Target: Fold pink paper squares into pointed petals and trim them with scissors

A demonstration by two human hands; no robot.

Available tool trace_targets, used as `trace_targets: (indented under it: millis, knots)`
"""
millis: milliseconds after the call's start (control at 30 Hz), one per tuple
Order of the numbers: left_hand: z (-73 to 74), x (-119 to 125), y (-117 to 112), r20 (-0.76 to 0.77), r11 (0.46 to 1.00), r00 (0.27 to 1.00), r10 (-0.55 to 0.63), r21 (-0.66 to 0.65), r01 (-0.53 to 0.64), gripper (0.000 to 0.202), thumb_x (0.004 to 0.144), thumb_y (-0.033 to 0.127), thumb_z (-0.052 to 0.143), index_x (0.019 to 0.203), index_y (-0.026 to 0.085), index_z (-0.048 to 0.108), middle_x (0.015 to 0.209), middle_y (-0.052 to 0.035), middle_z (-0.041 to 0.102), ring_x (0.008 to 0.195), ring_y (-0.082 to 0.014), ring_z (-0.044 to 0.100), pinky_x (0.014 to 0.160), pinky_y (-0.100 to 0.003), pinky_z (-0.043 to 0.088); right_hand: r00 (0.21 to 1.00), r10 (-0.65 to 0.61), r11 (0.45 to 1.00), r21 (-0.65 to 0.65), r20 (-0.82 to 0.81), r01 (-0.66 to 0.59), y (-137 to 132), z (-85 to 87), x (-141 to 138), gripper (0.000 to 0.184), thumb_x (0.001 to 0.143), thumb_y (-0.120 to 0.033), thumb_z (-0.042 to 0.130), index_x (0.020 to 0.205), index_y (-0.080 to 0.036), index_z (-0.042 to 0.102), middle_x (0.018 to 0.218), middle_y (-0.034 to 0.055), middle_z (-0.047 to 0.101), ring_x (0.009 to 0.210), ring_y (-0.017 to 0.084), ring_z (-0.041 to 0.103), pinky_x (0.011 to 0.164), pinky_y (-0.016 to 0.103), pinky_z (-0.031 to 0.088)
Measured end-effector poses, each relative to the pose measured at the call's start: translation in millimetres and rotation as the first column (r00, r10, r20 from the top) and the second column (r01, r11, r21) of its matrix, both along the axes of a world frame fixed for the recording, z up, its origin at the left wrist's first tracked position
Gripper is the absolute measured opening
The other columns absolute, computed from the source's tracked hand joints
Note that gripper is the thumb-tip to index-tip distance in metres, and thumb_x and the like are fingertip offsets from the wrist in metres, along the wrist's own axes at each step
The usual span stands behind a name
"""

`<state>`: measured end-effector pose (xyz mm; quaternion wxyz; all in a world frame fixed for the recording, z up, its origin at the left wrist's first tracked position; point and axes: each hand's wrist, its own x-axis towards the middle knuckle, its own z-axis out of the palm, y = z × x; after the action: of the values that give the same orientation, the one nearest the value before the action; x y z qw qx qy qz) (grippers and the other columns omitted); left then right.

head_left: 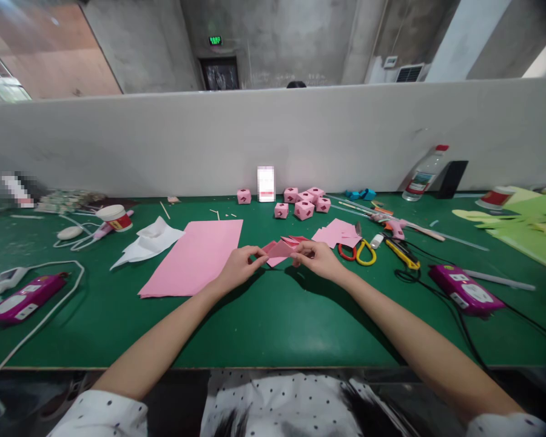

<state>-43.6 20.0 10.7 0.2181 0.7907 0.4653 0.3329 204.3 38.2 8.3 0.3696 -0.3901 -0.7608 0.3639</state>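
Between my two hands is a folded piece of pink paper (281, 249), raised a little above the green table. My left hand (244, 266) pinches its left end with thumb and fingers. At the right end, my right hand (317, 257) closes on the same paper. More folded pink pieces show just behind it, and I cannot tell whether they are joined to it. To the left lies a stack of large pink sheets (200, 255). Small pink paper squares (337, 233) are spread right of my right hand, partly under scissors (366, 252) with red and yellow handles.
Several pink paper cubes (304, 209) and a lit phone (266, 184) stand near the grey partition. On the right are a pink glue gun (394, 224), a yellow utility knife (403, 254), a purple power strip (464, 289) and a bottle (423, 176). A cup (114, 217) and white paper (150, 240) are left.
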Motion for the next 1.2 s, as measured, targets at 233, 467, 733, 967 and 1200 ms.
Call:
trace_targets:
  millis: [233, 467, 733, 967, 1200]
  knots:
    - [-4.9, -1.0, 2.0, -0.119, 0.997, 0.993, -0.022, 0.076, 0.031, 0.024, 0.092, 0.034, 0.046, 0.091, 0.019, 0.064, 0.090, -0.0046, 0.069, 0.082, -0.0176, 0.062, 0.068, -0.027, 0.044, 1.000, 0.009, 1.000, -0.008, 0.006, -0.009, 0.5, -0.9, -0.5, 0.027, 0.084, -0.045, 0.062, 0.077, -0.019, 0.064, 0.067, 0.0029, 0.072, 0.063, 0.018, 0.068, 0.063, 0.028, 0.051]
    - [-8.7, -1.4, 3.5, -0.171, 0.992, 0.984, 0.050, 0.121, -0.029, 0.015, 0.087, 0.025, 0.048, 0.085, 0.019, 0.061, 0.084, -0.0031, 0.066, 0.074, -0.0165, 0.060, 0.064, -0.026, 0.042, 1.000, -0.010, 1.000, -0.005, 0.009, 0.010, -1.0, 0.8, -1.3, 0.027, 0.083, -0.045, 0.062, 0.075, -0.019, 0.063, 0.065, 0.0025, 0.072, 0.061, 0.018, 0.068, 0.062, 0.029, 0.052]
    - [-8.6, -7.2, 8.4, -0.179, 0.986, 0.976, 0.126, 0.131, -0.103, 0.018, 0.091, 0.027, 0.043, 0.088, 0.019, 0.059, 0.087, -0.0043, 0.065, 0.079, -0.0186, 0.060, 0.068, -0.029, 0.043, 0.965, -0.242, 0.963, 0.094, -0.105, 0.252, 14.7, 0.8, 15.1, 0.025, 0.086, -0.041, 0.058, 0.098, -0.019, 0.060, 0.072, 0.0035, 0.073, 0.068, 0.020, 0.070, 0.067, 0.031, 0.054]
    - [-12.7, -4.3, 6.1, -0.228, 0.981, 0.969, 0.092, 0.188, -0.049, 0.021, 0.094, 0.026, 0.041, 0.100, 0.019, 0.060, 0.098, -0.0067, 0.065, 0.095, -0.0213, 0.060, 0.081, -0.034, 0.046, 0.902, -0.422, 0.874, 0.221, -0.093, 0.432, 31.6, 1.1, 38.1, 0.023, 0.084, -0.038, 0.058, 0.092, -0.019, 0.067, 0.086, 0.0063, 0.072, 0.081, 0.022, 0.069, 0.074, 0.034, 0.055]
    - [-16.0, -4.6, 6.6, -0.197, 0.972, 0.978, 0.065, 0.233, -0.017, 0.021, 0.094, 0.024, 0.042, 0.102, 0.020, 0.061, 0.112, -0.0072, 0.062, 0.109, -0.0210, 0.057, 0.095, -0.037, 0.045, 0.885, -0.459, 0.841, 0.363, 0.083, 0.402, 39.7, -9.4, 43.9, 0.024, 0.088, -0.032, 0.054, 0.097, -0.022, 0.073, 0.098, 0.0056, 0.075, 0.091, 0.025, 0.069, 0.084, 0.039, 0.054]
